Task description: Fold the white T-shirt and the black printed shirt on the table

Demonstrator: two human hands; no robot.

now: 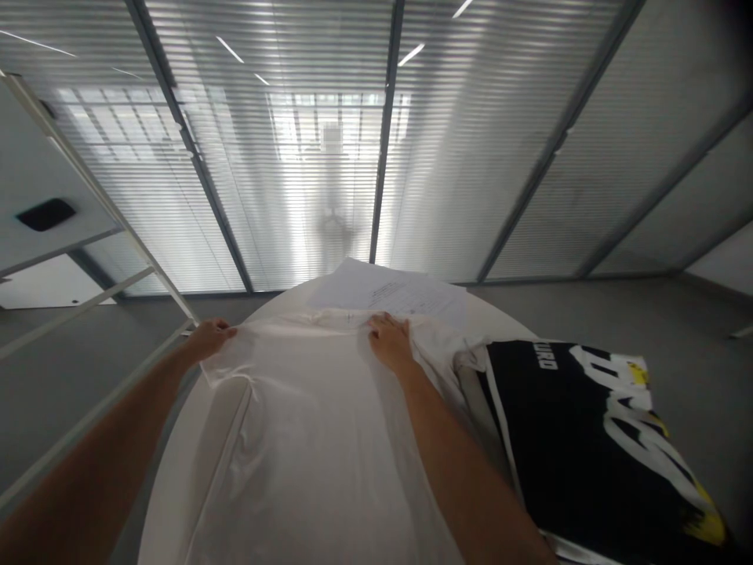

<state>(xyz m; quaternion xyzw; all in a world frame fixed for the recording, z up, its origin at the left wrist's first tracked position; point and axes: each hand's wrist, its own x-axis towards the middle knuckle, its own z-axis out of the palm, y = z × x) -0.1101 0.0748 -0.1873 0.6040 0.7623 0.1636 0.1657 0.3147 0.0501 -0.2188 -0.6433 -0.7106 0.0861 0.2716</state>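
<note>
A white garment (306,439) lies spread over a round white table (170,479). My left hand (210,337) is closed on the garment's far left corner at the table's edge. My right hand (389,341) rests on the garment's far edge near the middle, fingers curled and pinching the cloth. Both forearms reach forward over the fabric.
A black garment with white and yellow lettering (594,439) lies at the right of the table. Printed paper sheets (388,294) sit at the far side. A white metal rack (88,306) stands to the left. Glass walls with blinds (376,141) rise behind.
</note>
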